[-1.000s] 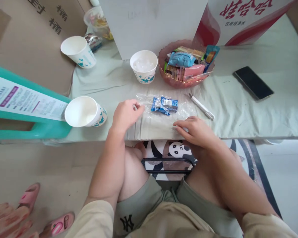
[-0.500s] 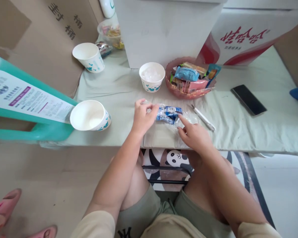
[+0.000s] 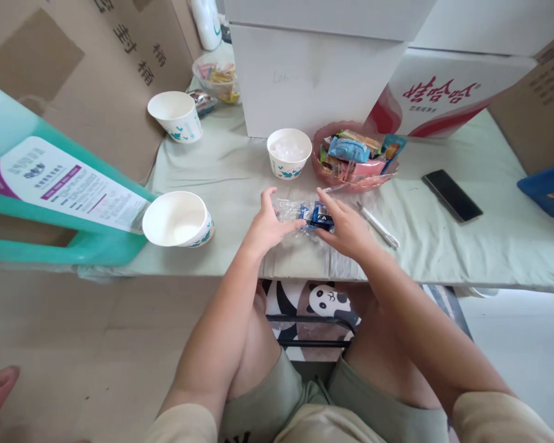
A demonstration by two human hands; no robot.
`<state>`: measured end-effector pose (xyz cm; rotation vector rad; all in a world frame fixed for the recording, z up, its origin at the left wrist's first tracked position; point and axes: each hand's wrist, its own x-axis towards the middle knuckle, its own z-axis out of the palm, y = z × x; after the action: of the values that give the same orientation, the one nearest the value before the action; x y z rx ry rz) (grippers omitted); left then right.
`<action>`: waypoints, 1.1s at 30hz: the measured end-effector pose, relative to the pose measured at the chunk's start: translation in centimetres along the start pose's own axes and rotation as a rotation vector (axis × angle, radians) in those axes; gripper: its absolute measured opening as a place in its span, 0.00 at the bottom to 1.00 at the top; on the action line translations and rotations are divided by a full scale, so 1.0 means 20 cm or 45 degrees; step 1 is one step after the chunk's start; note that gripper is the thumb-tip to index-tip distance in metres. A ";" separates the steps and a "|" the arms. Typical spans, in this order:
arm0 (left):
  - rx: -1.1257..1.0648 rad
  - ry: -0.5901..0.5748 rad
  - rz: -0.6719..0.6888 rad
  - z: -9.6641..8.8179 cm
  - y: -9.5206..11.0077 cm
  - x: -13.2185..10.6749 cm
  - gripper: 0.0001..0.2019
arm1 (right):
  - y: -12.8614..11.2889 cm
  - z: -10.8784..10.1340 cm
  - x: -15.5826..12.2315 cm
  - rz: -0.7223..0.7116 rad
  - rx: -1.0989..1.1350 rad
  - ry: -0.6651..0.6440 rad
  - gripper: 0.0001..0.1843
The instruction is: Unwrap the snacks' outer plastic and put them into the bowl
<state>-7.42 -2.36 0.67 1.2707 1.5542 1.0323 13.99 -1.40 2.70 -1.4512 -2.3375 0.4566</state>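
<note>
A clear plastic bag (image 3: pixel 290 209) with blue snack packets (image 3: pixel 317 216) inside lies on the pale green tablecloth (image 3: pixel 240 178) near the table's front edge. My left hand (image 3: pixel 268 225) curls round the bag's left end, thumb and fingers pinching the plastic. My right hand (image 3: pixel 344 227) grips the bag's right end, over the blue packets. Both hands hold the bag between them, just above or on the cloth.
A white pen-like tool (image 3: pixel 377 224) lies right of my hands. Behind are a paper cup holding something white (image 3: pixel 289 152), a pink bowl of snacks (image 3: pixel 355 159), a black phone (image 3: pixel 451 195), two empty paper cups (image 3: pixel 178 218) (image 3: pixel 175 115), boxes, and a teal stool (image 3: pixel 37 203).
Both hands have come together from the spread bag's edges and closed on the bag, bunching it round the blue packets. The camera has tilted up.
</note>
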 end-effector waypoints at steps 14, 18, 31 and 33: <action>-0.198 -0.288 -0.347 -0.07 0.07 -0.01 0.14 | 0.08 0.10 -0.05 0.004 -0.021 0.129 0.25; -0.606 -0.350 -0.302 0.01 0.12 -0.01 0.08 | 0.08 0.11 -0.02 0.006 -0.064 0.066 0.39; -1.103 -0.014 -0.719 0.07 0.23 0.09 0.04 | 0.11 -0.07 -0.13 -0.022 0.213 0.158 0.28; -1.096 0.021 -0.744 0.07 0.24 0.11 0.06 | 0.09 -0.16 -0.17 0.037 0.257 0.263 0.27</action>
<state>-4.93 0.63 4.47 0.1974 1.1520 1.1156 18.31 -3.48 4.30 -1.3692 -2.0487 0.5090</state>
